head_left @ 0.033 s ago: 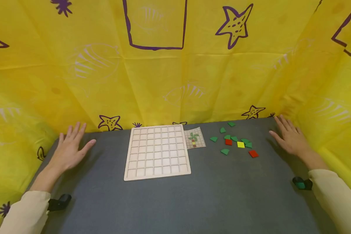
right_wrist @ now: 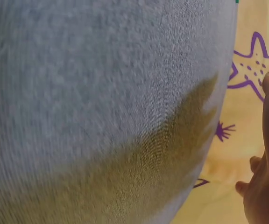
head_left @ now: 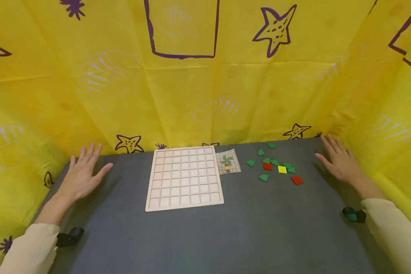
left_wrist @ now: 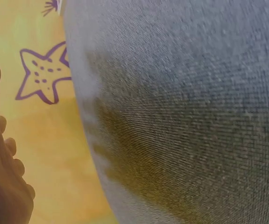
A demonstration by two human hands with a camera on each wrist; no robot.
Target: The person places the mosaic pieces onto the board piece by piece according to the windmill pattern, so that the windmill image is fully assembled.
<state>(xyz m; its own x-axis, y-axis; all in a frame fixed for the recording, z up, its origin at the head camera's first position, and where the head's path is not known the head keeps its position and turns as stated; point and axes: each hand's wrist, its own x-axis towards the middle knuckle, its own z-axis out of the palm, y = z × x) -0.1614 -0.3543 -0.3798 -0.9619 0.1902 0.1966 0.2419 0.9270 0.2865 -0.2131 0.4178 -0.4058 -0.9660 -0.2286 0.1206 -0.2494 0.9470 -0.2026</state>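
Note:
My left hand (head_left: pixel 81 176) is stretched out over the left end of the grey table, fingers straight and thumb spread, holding nothing. On the opposite side my right hand (head_left: pixel 340 161) is held the same way, empty, to the right of the loose tiles. Between them lies a pale square board (head_left: pixel 185 179) marked with a grid. A small pattern card (head_left: pixel 234 165) touches its right side and shows a plant-like figure in green, yellow and red-brown. Farther right are several green quarter-round tiles (head_left: pixel 263 177), a yellow square tile (head_left: pixel 282 169) and two red square tiles (head_left: pixel 297 180).
A yellow cloth (head_left: pixel 178 102) printed with starfish and fish hangs behind the table and along both sides. The grey tabletop (head_left: pixel 205 239) stretches toward me in front of the board. Dark straps (head_left: pixel 70 236) stick out below both sleeves.

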